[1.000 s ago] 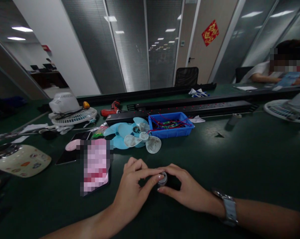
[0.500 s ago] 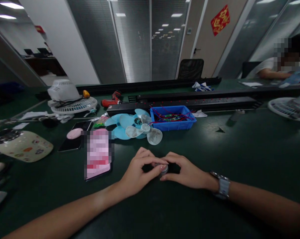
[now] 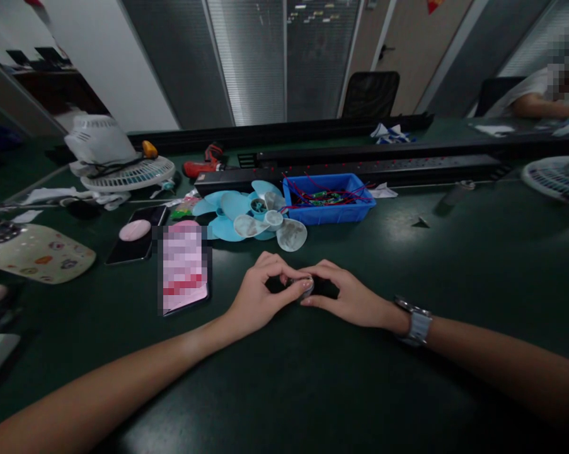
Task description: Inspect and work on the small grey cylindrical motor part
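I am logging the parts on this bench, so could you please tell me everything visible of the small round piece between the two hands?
The small round piece looks like a pale grey, slightly shiny disc or cap, mostly hidden in the grip. The left hand pinches it from one side, the right hand from the other. It sits low at the dark green table; whether it rests on the surface I cannot tell. Material and markings cannot be made out.

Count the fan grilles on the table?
2. The left grille lies under a white housing at the far left; the right grille sits at the right edge, partly cut off. More may lie out of frame.
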### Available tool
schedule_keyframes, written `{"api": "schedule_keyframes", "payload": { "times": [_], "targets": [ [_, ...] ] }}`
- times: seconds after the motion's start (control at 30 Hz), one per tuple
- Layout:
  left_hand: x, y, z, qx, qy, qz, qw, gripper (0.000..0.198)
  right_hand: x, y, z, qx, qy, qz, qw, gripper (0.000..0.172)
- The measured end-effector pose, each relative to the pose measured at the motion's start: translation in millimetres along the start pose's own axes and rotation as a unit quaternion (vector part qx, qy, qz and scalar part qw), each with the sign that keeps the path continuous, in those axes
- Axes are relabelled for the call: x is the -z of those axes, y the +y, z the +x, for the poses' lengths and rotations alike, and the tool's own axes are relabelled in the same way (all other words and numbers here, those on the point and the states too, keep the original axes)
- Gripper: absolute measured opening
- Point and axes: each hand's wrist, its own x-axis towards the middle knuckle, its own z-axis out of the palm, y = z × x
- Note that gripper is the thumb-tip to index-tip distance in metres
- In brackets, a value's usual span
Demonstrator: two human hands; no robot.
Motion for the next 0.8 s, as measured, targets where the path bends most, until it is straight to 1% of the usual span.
{"api": "schedule_keyframes", "payload": {
  "times": [0.1,0.23,0.33,0.47,0.53,0.8],
  "targets": [
    [-0.8,-0.3,0.7,0.007,0.012,-0.003,1.000,0.007,-0.2,1.0,-0.3,0.003,0.000,-0.002,1.000,0.042],
    [-0.7,0.0,0.9,0.010,0.014,-0.003,1.000,0.008,-1.4,2.9,-0.6,0.008,0.004,0.004,1.000,0.041],
    [0.9,2.0,-0.5,0.009,-0.005,0.004,1.000,0.006,-2.1,4.0,-0.9,0.008,0.008,0.007,1.000,0.038],
    [1.8,2.0,-3.9,0.006,-0.045,-0.005,0.999,0.020,-2.8,5.5,-0.9,0.011,0.007,0.002,1.000,0.036],
    [1.4,0.5,-5.3,0.004,-0.055,-0.010,0.998,0.023,-3.2,5.8,-0.5,0.017,0.013,0.000,1.000,0.036],
    [-3.5,-4.1,-6.8,0.001,-0.043,-0.018,0.999,0.022,-5.2,2.9,1.5,0.014,0.029,-0.017,0.999,0.034]
  ]
}}
